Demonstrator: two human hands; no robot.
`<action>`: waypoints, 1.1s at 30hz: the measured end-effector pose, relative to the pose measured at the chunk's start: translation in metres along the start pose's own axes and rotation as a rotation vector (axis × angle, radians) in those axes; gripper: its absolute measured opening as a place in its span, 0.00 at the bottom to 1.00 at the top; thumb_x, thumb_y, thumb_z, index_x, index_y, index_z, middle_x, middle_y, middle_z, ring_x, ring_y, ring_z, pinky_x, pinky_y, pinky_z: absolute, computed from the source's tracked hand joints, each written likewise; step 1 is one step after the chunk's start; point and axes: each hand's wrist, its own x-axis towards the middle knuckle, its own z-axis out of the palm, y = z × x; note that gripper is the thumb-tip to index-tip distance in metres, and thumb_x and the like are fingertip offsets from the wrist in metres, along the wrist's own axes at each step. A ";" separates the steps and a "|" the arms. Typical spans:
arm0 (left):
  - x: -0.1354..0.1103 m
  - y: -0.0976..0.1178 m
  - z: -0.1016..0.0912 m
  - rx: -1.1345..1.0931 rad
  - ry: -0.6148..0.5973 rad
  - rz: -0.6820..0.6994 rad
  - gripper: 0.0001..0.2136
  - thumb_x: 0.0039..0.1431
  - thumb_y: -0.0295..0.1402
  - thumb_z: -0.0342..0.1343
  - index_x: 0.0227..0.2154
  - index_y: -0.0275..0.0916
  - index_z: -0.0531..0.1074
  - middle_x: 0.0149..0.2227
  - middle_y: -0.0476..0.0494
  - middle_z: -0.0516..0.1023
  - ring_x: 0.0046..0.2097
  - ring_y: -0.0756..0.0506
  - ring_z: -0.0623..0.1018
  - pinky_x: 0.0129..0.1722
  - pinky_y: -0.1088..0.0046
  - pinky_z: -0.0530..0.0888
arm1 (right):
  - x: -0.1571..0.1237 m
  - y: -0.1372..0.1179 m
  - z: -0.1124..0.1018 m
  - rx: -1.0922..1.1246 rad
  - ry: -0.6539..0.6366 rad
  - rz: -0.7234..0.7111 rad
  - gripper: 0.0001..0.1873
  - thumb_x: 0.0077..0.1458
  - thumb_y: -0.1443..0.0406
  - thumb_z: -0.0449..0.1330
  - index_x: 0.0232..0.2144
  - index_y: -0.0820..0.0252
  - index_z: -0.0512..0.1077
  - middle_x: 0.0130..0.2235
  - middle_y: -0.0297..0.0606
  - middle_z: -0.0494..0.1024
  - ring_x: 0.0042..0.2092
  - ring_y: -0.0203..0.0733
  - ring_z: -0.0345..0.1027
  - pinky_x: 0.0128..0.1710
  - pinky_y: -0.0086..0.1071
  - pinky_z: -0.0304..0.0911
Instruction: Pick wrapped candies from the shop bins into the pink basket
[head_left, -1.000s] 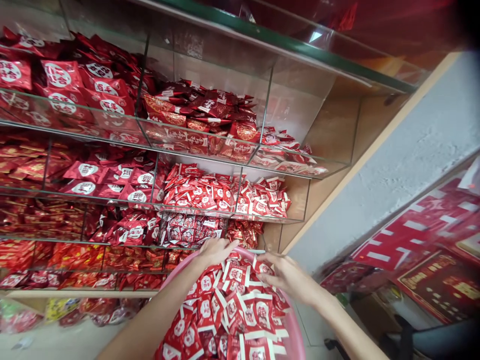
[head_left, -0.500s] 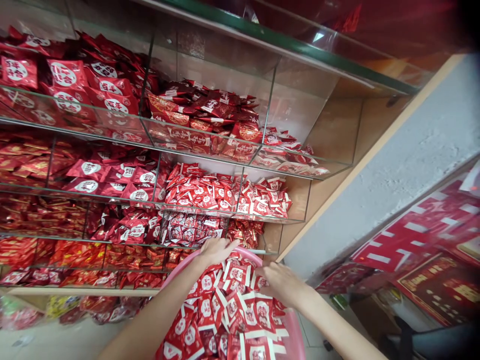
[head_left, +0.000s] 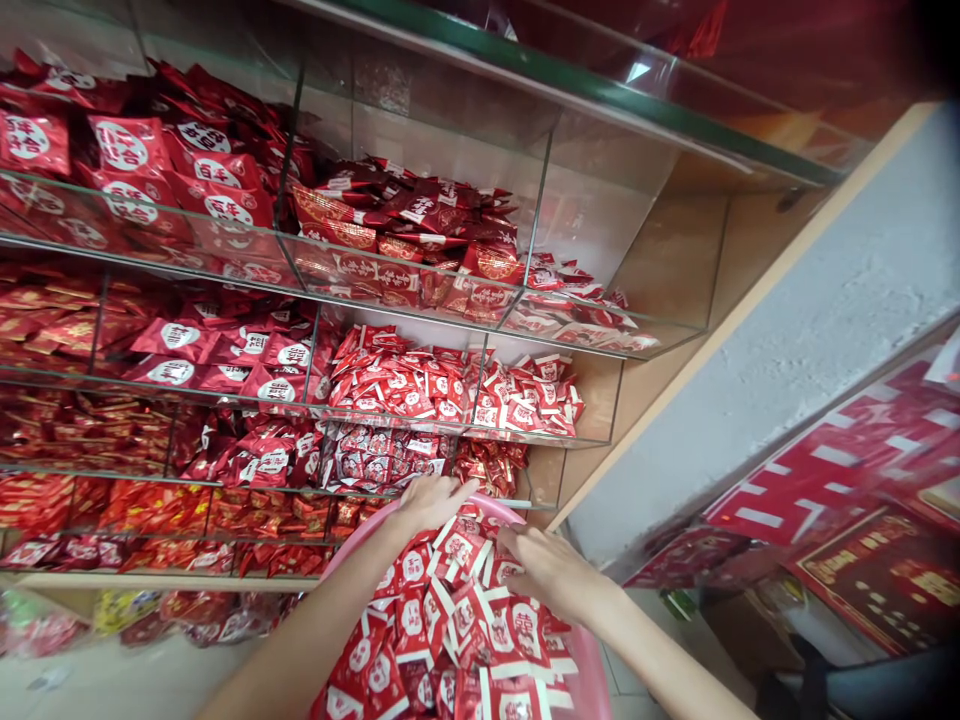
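A pink plastic basin [head_left: 592, 668] sits low in front of me, heaped with several small red-and-white sachets [head_left: 465, 625]. My left hand [head_left: 429, 502] grips the basin's far rim, fingers curled over the edge. My right hand [head_left: 549, 570] lies on top of the sachet heap near the far rim, fingers bent down into the packets; whether it holds any is hidden.
Glass shelves [head_left: 420, 300] divided into compartments rise ahead, packed with red packets. The same red-and-white sachets [head_left: 457, 390] fill the middle-right compartment. A grey wall [head_left: 810, 330] stands at right, with red printed boards [head_left: 847, 500] leaning below it.
My right hand has slid left across the sachets toward the basin's middle. My left hand has stayed on the rim.
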 end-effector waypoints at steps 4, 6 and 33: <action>0.001 0.000 0.001 0.006 0.008 0.007 0.37 0.53 0.59 0.23 0.29 0.40 0.75 0.31 0.40 0.78 0.37 0.39 0.76 0.39 0.64 0.67 | 0.001 0.011 0.002 0.031 0.035 -0.031 0.09 0.48 0.65 0.54 0.34 0.60 0.68 0.36 0.41 0.73 0.38 0.43 0.67 0.32 0.31 0.55; 0.001 -0.001 0.002 0.009 0.012 0.010 0.38 0.53 0.59 0.22 0.28 0.40 0.75 0.30 0.40 0.77 0.36 0.39 0.76 0.38 0.64 0.67 | 0.002 0.020 -0.006 0.061 0.094 -0.031 0.08 0.48 0.63 0.55 0.33 0.59 0.68 0.35 0.39 0.74 0.37 0.42 0.67 0.32 0.30 0.55; 0.003 -0.003 0.005 0.005 0.014 0.006 0.36 0.54 0.58 0.23 0.27 0.40 0.73 0.28 0.42 0.77 0.33 0.42 0.76 0.36 0.66 0.67 | 0.125 0.103 -0.094 0.020 0.590 0.270 0.13 0.53 0.64 0.50 0.29 0.56 0.74 0.36 0.40 0.76 0.40 0.42 0.67 0.36 0.29 0.56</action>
